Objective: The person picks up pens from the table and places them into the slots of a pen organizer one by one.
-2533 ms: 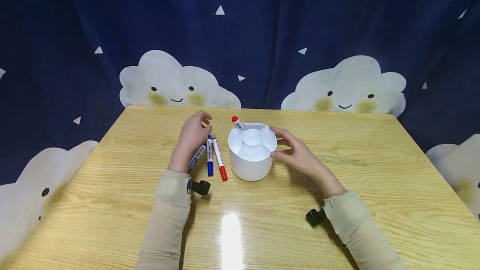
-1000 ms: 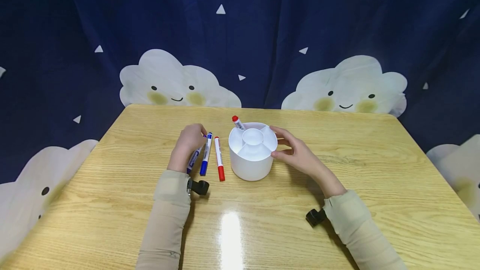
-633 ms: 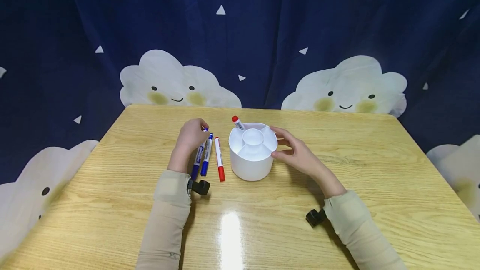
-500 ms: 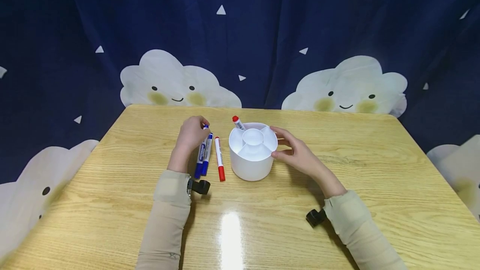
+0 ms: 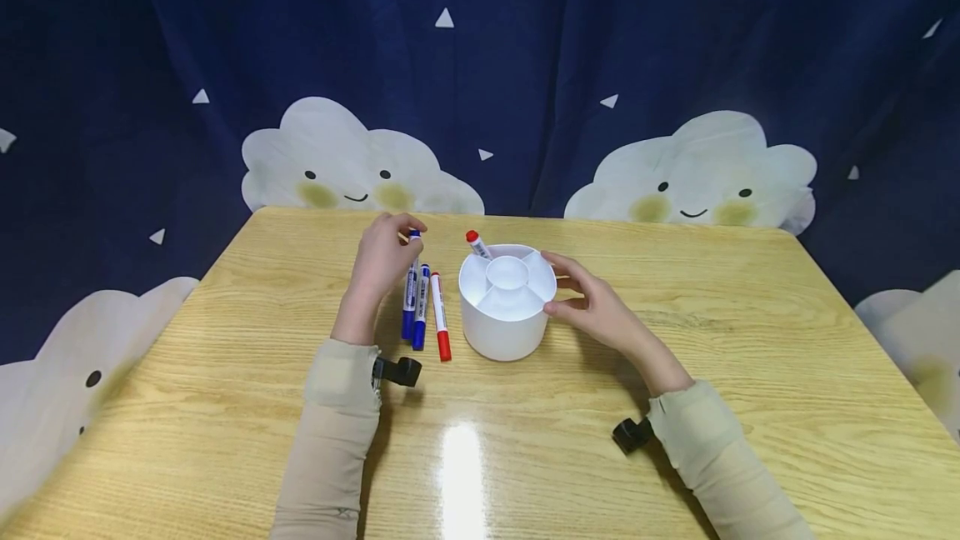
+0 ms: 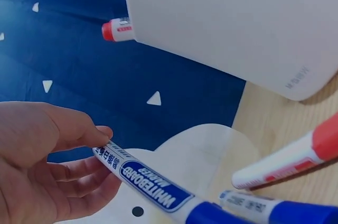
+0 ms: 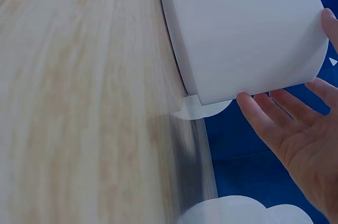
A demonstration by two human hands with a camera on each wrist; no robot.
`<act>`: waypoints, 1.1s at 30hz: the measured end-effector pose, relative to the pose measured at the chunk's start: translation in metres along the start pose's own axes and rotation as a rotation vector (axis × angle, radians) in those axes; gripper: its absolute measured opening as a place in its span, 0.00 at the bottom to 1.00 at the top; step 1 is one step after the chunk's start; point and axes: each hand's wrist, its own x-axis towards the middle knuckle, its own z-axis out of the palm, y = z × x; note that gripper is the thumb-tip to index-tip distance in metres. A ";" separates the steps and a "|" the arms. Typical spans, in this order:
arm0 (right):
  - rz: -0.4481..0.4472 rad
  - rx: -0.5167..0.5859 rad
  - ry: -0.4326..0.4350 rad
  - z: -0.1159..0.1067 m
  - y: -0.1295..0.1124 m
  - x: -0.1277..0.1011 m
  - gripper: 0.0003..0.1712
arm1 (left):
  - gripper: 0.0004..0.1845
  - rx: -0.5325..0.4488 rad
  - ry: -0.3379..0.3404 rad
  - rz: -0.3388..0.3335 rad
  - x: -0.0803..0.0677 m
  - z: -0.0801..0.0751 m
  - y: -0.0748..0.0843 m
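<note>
My left hand (image 5: 379, 257) pinches a blue-and-white whiteboard marker (image 6: 153, 188) by its upper end, between thumb and fingers. The marker hangs with its blue cap downward. Close beside it on the table lie another blue marker (image 5: 421, 307) and a red-capped marker (image 5: 441, 317). A white round pen holder (image 5: 502, 336) with several compartments stands to their right. One red-ended marker (image 5: 478, 245) leans in its back left compartment. On the holder's right side, my right hand (image 5: 596, 307) holds the rim, thumb toward the front and fingers behind.
The wooden table (image 5: 570, 457) reaches back to a dark blue curtain (image 5: 517, 65) with clouds and white triangles. A black wrist camera (image 5: 401, 371) sits at the left sleeve, another camera (image 5: 632, 435) at the right.
My left hand took hold of the leftmost blue marker, then drew it upright and away toward the back. The two markers beside it shifted slightly. Right hand and pen holder stayed in place.
</note>
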 end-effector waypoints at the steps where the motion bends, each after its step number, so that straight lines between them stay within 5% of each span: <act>1: -0.002 -0.001 0.001 0.000 0.000 0.000 0.39 | 0.12 -0.006 0.006 0.006 0.000 -0.001 0.001; 33: -0.019 0.000 0.004 0.000 0.001 0.000 0.39 | 0.10 -0.175 0.114 0.243 -0.003 -0.038 0.060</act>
